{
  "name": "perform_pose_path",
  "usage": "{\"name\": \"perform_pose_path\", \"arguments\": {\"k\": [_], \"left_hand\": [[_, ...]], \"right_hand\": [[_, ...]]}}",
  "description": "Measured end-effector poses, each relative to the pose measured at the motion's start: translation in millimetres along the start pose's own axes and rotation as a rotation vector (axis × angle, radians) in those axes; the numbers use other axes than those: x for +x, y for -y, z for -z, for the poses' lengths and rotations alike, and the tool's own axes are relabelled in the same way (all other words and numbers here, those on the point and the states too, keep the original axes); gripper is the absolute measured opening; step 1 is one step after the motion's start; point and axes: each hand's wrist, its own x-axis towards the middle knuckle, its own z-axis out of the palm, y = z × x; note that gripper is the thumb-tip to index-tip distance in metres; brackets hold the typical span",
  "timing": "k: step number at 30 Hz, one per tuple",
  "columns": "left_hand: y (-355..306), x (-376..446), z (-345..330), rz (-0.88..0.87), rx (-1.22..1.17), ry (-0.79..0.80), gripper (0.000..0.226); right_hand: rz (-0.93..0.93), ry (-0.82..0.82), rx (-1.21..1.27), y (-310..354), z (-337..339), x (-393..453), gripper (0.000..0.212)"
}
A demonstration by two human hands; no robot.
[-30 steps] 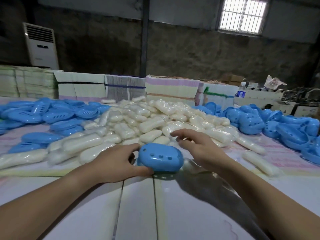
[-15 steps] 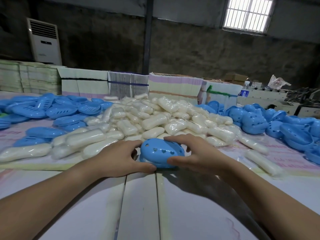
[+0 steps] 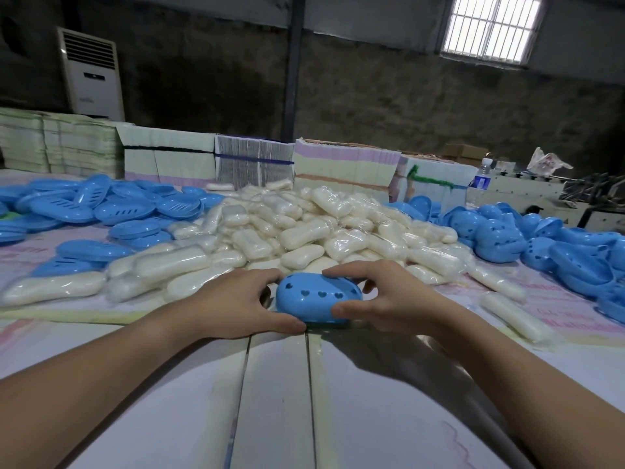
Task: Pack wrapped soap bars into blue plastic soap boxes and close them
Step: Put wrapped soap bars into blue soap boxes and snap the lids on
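No readable text anywhere in view.

The water bottle (image 3: 479,184) at the far right carries a blue label, but its print is too small and blurred to make out. The white standing air conditioner (image 3: 91,74) by the back wall has a small dark panel on its front with no legible mark. The pink-patterned sheet (image 3: 554,299) spread over the counter (image 3: 277,401) bears faint pink lettering, seen upside down and too smeared to read. The stacked printed sheets (image 3: 253,160) along the back show only coloured bands.
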Motion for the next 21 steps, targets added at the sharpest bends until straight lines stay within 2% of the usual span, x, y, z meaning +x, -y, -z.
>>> {"name": "perform_pose_path", "arguments": {"k": [9, 14, 17, 21], "left_hand": [[0.4, -1.5, -1.2, -0.007, -0.029, -0.02, 0.053], [0.2, -1.7, -1.2, -0.012, -0.023, -0.008, 0.054], [-0.2, -2.3, -0.3, -0.021, -0.027, 0.01, 0.065], [-1.3, -3.1, 1.3, -0.024, -0.057, 0.018, 0.076]], "right_hand": [[-0.041, 0.017, 0.086, -0.3, 1.1, 1.3, 0.047], [-0.003, -0.01, -0.048, -0.7, -3.1, -0.8, 0.055], [-0.001, -0.011, -0.042, 0.0, -3.3, -0.8, 0.057], [-0.027, -0.026, 0.102, 0.8, -2.6, -2.2, 0.053]]}}
